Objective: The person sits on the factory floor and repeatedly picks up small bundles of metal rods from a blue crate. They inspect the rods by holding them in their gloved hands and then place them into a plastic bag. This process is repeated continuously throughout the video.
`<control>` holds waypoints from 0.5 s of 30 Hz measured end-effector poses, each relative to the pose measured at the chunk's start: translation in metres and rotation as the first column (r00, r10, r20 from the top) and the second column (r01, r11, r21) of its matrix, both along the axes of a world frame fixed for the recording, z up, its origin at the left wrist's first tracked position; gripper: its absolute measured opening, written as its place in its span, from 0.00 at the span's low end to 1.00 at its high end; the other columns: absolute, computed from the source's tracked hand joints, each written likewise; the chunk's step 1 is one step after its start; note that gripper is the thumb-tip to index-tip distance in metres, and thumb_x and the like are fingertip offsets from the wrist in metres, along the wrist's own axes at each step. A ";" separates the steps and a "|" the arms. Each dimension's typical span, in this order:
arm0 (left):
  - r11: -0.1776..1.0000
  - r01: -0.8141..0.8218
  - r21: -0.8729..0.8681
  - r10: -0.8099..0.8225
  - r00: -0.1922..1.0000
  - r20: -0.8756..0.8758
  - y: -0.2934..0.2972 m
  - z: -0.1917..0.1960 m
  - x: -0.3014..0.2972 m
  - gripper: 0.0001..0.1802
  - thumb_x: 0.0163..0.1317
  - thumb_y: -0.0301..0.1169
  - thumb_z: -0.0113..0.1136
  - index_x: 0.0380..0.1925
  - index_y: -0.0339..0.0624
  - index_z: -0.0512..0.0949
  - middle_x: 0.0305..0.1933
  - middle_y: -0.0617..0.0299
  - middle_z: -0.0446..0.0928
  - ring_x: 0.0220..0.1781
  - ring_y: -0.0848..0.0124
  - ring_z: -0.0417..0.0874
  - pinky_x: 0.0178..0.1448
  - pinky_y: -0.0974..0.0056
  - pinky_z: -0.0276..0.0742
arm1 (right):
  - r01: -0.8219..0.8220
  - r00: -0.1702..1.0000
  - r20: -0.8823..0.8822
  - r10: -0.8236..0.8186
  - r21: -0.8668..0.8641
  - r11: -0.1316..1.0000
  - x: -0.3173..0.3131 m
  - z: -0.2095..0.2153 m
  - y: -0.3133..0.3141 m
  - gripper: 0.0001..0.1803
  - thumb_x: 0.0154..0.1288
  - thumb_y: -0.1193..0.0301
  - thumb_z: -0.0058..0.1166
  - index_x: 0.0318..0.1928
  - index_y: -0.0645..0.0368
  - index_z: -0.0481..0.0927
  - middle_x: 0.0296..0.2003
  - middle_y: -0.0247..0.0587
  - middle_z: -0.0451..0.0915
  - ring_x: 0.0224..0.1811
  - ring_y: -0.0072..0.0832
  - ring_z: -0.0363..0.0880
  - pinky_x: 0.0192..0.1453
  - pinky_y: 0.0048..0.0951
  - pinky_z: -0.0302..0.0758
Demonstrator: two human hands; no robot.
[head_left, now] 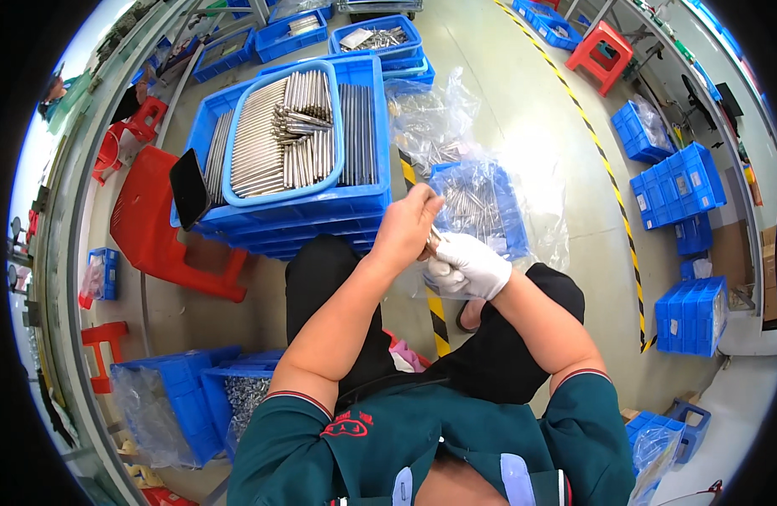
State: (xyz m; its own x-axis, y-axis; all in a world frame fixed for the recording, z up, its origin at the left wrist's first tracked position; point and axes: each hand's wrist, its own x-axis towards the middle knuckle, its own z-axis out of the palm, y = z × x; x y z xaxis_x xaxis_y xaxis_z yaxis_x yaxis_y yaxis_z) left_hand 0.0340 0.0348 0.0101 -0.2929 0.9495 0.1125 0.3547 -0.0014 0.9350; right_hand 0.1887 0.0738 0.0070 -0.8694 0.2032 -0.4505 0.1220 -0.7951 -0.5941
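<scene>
My bare left hand (403, 226) and my white-gloved right hand (468, 268) meet in front of my knees. Both are closed on a thin, shiny metal rod (434, 239); only a short stretch of it shows between the fingers. Just beyond the hands, a blue crate lined with clear plastic (508, 221) holds many slim metal rods (471, 202). To the left, a light-blue-rimmed tray (341, 126) full of neatly laid silver rods (262, 139) rests on a stack of blue crates (300, 211). Several of its rods lie crosswise on top.
A black phone-like slab (190, 190) leans at the stack's left corner. Beside it is a red plastic stool (148, 223). Clear plastic bags (435, 114) lie beyond the hands. More blue crates (679, 190) line the right side, past a yellow-black floor stripe (612, 169).
</scene>
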 end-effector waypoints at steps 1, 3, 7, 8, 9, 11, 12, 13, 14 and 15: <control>0.999 -0.037 0.010 0.037 0.999 0.027 0.000 -0.001 -0.001 0.12 0.68 0.35 0.51 0.34 0.36 0.71 0.21 0.56 0.71 0.22 0.67 0.74 0.27 0.62 0.69 | 0.039 0.998 0.049 -0.042 0.056 0.998 0.000 0.005 0.001 0.12 0.69 0.62 0.49 0.37 0.59 0.72 0.18 0.25 0.63 0.14 0.12 0.54 0.15 0.15 0.49; 0.993 -0.111 0.027 0.108 0.991 0.079 0.000 -0.003 -0.003 0.14 0.67 0.37 0.51 0.35 0.35 0.71 0.24 0.46 0.73 0.26 0.50 0.76 0.33 0.54 0.70 | 0.108 0.981 0.142 -0.133 0.172 0.979 0.002 0.012 0.003 0.12 0.70 0.62 0.48 0.38 0.60 0.73 0.17 0.26 0.63 0.13 0.12 0.56 0.15 0.15 0.50; 0.998 -0.058 -0.033 0.067 0.885 0.460 -0.003 0.001 -0.006 0.13 0.70 0.36 0.48 0.33 0.37 0.70 0.21 0.61 0.72 0.17 0.75 0.69 0.22 0.69 0.65 | 0.122 0.948 0.159 -0.275 0.616 0.778 0.005 0.018 0.012 0.15 0.70 0.60 0.47 0.36 0.60 0.77 0.19 0.27 0.69 0.16 0.12 0.60 0.18 0.16 0.56; 0.999 -0.046 0.011 0.033 0.849 0.528 -0.002 -0.005 -0.006 0.13 0.71 0.38 0.46 0.31 0.40 0.70 0.22 0.65 0.73 0.15 0.81 0.64 0.20 0.75 0.59 | 0.143 0.945 0.161 -0.284 0.576 0.805 0.007 0.024 0.013 0.16 0.69 0.59 0.48 0.35 0.60 0.78 0.19 0.27 0.71 0.17 0.12 0.61 0.20 0.17 0.57; 1.000 -0.015 -0.015 0.021 0.802 0.596 -0.002 -0.005 -0.006 0.13 0.71 0.38 0.46 0.31 0.41 0.70 0.22 0.65 0.72 0.15 0.81 0.63 0.20 0.74 0.59 | 0.162 0.944 0.149 -0.295 0.571 0.805 0.008 0.026 0.013 0.16 0.69 0.59 0.49 0.35 0.60 0.78 0.19 0.27 0.71 0.17 0.12 0.61 0.20 0.17 0.57; 0.997 0.058 -0.060 0.004 0.690 0.724 -0.004 -0.004 -0.007 0.14 0.71 0.39 0.46 0.30 0.42 0.69 0.21 0.64 0.71 0.15 0.80 0.62 0.19 0.74 0.58 | 0.200 0.938 0.129 -0.322 0.560 0.804 0.009 0.030 0.015 0.16 0.68 0.60 0.50 0.35 0.61 0.78 0.19 0.27 0.70 0.17 0.12 0.61 0.19 0.17 0.56; 0.994 0.082 -0.072 0.003 0.639 0.769 -0.004 -0.004 -0.007 0.14 0.71 0.39 0.47 0.30 0.43 0.69 0.21 0.65 0.71 0.15 0.80 0.62 0.19 0.73 0.57 | 0.213 0.937 0.121 -0.327 0.544 0.811 0.010 0.031 0.016 0.15 0.67 0.60 0.51 0.35 0.61 0.77 0.19 0.27 0.71 0.17 0.12 0.61 0.19 0.17 0.56; 0.991 0.106 -0.082 0.004 0.586 0.810 -0.005 -0.004 -0.007 0.14 0.71 0.40 0.47 0.30 0.43 0.69 0.21 0.65 0.71 0.15 0.80 0.62 0.19 0.73 0.57 | 0.226 0.937 0.113 -0.331 0.528 0.819 0.010 0.032 0.016 0.14 0.66 0.61 0.52 0.34 0.61 0.77 0.19 0.27 0.71 0.17 0.12 0.61 0.19 0.17 0.56; 0.987 0.131 -0.090 0.007 0.531 0.848 -0.006 -0.004 -0.007 0.14 0.71 0.41 0.47 0.30 0.44 0.69 0.20 0.65 0.71 0.15 0.80 0.62 0.20 0.73 0.56 | 0.238 0.936 0.105 -0.335 0.512 0.825 0.010 0.033 0.016 0.14 0.66 0.61 0.53 0.34 0.61 0.77 0.19 0.27 0.71 0.16 0.12 0.61 0.19 0.17 0.56; 0.986 0.144 -0.081 -0.003 0.506 0.863 -0.006 -0.006 -0.008 0.14 0.70 0.41 0.48 0.31 0.43 0.70 0.20 0.65 0.71 0.15 0.80 0.62 0.20 0.73 0.57 | 0.236 0.938 0.102 -0.332 0.516 0.824 0.011 0.031 0.016 0.13 0.65 0.62 0.53 0.34 0.61 0.76 0.19 0.27 0.71 0.16 0.12 0.62 0.19 0.16 0.57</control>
State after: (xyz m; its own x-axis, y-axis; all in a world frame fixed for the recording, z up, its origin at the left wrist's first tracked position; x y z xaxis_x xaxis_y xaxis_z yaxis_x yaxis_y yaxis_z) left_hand 0.0260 0.0286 0.0046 -0.1068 0.9559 -0.2734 -0.6160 0.1522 0.7729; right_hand 0.1995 0.0893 0.0384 -0.6521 0.6631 -0.3675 0.0789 -0.4228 -0.9028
